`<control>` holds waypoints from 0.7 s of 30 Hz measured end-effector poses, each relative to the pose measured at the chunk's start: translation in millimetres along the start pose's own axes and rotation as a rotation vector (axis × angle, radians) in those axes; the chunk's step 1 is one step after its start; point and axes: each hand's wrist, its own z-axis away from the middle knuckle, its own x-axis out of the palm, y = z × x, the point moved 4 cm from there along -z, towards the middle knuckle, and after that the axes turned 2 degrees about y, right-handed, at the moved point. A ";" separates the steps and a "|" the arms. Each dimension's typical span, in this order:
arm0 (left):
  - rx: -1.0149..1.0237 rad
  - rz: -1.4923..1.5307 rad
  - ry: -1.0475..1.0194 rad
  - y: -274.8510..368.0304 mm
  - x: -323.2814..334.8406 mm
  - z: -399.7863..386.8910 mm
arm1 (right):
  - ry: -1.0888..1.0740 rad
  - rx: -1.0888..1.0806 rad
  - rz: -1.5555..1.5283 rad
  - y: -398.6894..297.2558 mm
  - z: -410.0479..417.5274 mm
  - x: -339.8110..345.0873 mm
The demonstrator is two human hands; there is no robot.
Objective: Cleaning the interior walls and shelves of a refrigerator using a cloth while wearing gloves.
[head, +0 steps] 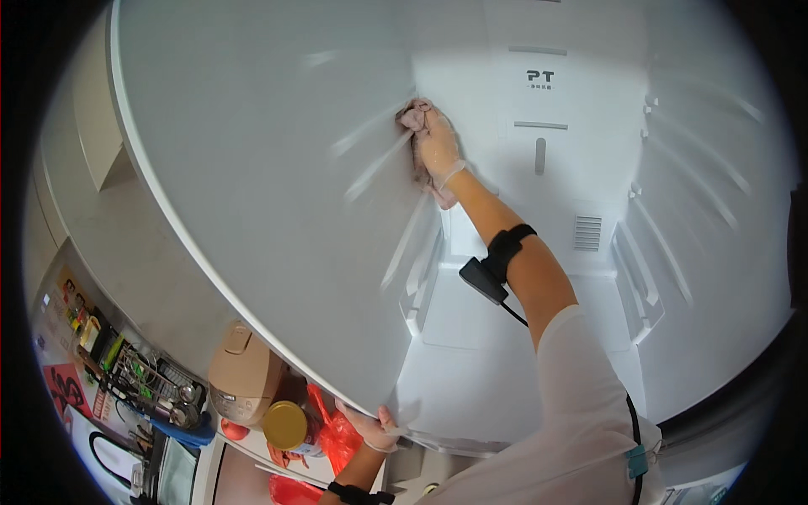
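Note:
My right hand (439, 148), in a clear plastic glove, reaches deep into an open refrigerator compartment (480, 379). A crumpled pinkish cloth (413, 117) is in its grip, pressed at the corner where the left side wall (265, 158) meets the back wall (467, 57). Part of the cloth hangs below the hand, and some fingers are hidden by it. Low in the view, my left hand (372, 429), also gloved, grips the front edge of that left wall, its thumb on the inner side.
Shelf ribs (369, 177) line both walls, with small pegs (636, 189) at right. Outside at left are a rice cooker (243, 379), a gold-lidded can (287, 426), a red plastic bag (341, 442) and a utensil rack (158, 379). A black device (486, 278) is strapped to my right forearm.

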 end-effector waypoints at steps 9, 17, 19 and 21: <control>-0.106 0.188 0.010 -2.4 -1.3 -0.5 | -0.201 -0.424 0.073 -135.9 166.1 -9.1; -0.094 0.177 -0.050 -0.9 6.6 3.1 | -0.138 0.335 0.059 28.7 81.5 5.2; -0.049 0.074 -0.114 -16.1 -2.6 6.6 | -0.109 0.337 0.038 3.5 92.2 16.0; -0.023 0.022 -0.110 -5.1 -4.0 0.8 | -0.068 0.343 0.047 -7.8 113.8 12.7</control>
